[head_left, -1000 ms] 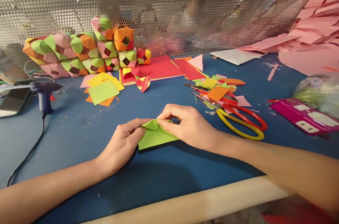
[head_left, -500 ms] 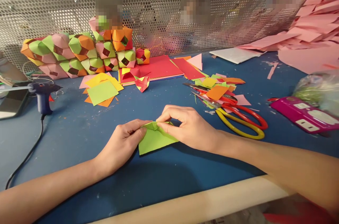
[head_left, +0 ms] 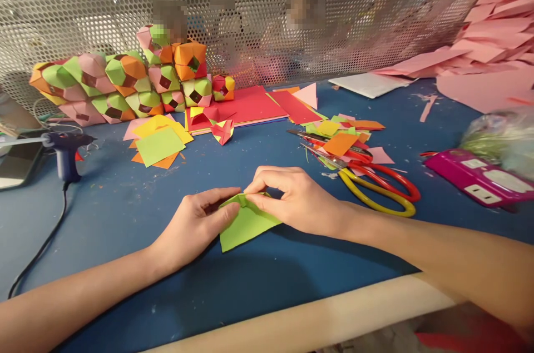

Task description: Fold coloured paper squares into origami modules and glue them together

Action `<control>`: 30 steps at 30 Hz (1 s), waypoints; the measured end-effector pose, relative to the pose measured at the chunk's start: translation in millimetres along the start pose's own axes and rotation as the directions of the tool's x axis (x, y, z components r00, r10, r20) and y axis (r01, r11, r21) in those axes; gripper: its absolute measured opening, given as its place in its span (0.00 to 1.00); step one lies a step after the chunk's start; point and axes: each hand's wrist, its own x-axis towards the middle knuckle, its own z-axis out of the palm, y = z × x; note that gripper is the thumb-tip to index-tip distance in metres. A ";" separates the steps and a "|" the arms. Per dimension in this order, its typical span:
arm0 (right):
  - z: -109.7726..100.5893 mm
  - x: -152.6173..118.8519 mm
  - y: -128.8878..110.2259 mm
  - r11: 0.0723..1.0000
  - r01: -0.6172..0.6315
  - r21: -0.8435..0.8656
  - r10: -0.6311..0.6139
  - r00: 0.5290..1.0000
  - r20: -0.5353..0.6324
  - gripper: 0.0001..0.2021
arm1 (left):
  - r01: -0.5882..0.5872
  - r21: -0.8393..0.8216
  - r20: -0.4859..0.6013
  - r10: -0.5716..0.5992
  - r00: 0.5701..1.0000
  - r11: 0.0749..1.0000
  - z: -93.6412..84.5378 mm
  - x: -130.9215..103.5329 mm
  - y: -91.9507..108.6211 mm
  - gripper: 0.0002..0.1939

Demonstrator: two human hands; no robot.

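Between my two hands is a sheet of green paper (head_left: pixel 248 226), its far edge folded over in a narrow strip. My left hand (head_left: pixel 200 222) pinches the left part of that folded edge, thumb on top. Close beside it, the thumb and fingers of my right hand (head_left: pixel 294 197) grip the same edge farther right. The paper's near corner hangs free just above the blue table (head_left: pixel 250 292). Part of the fold is hidden under my fingertips.
Yellow- and red-handled scissors (head_left: pixel 377 194) lie right, by coloured paper scraps (head_left: pixel 340 143). Green and yellow squares (head_left: pixel 161 146) lie left, near a glue gun (head_left: pixel 67 153). Folded paper balls (head_left: pixel 127 72) are stacked behind. A magenta power strip (head_left: pixel 479 178) sits at right.
My left thumb and fingers have slid right along the folded edge, closer to my right hand. The paper's near left corner has shifted slightly toward me.
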 end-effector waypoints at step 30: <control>0.4 4.2 -10.1 0.991 -0.128 0.024 0.128 0.992 0.000 0.05 | -0.021 0.088 -0.156 0.035 0.987 0.996 5.2 0.4 -8.0 0.06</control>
